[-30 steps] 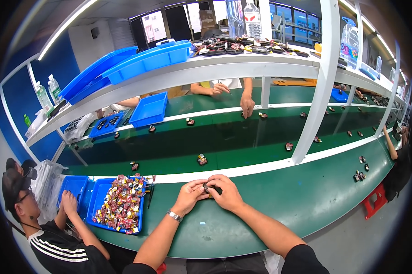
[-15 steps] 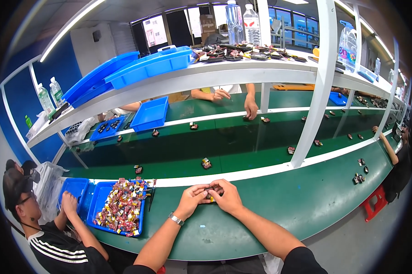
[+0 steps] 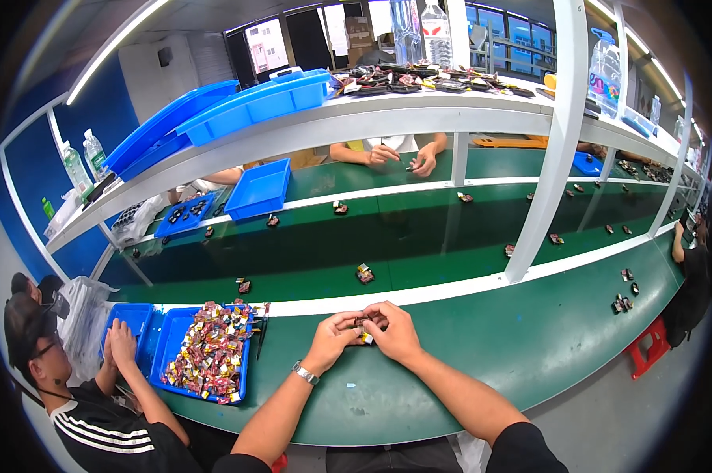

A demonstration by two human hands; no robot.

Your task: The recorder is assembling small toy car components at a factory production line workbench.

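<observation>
Both my hands meet over the green worktop, just in front of the white rail. Between their fingertips is a small black electronic part with a yellow-and-white label; fingers cover most of it. My left hand, with a metal watch on its wrist, pinches the part from the left. My right hand closes on it from the right, fingers curled over the top. To the left stands a blue tray piled with small red, yellow and white wired parts. A thin dark tool lies beside the tray.
Beyond the rail, a green belt carries spaced small parts, one nearly straight ahead. A white post and overhead shelf stand ahead. Co-workers sit at left and opposite; several parts lie right.
Parts on the belt have shifted slightly right. The person opposite has drawn a hand back from the belt, and a part there is gone. My hands stay together, their grip slightly changed.
</observation>
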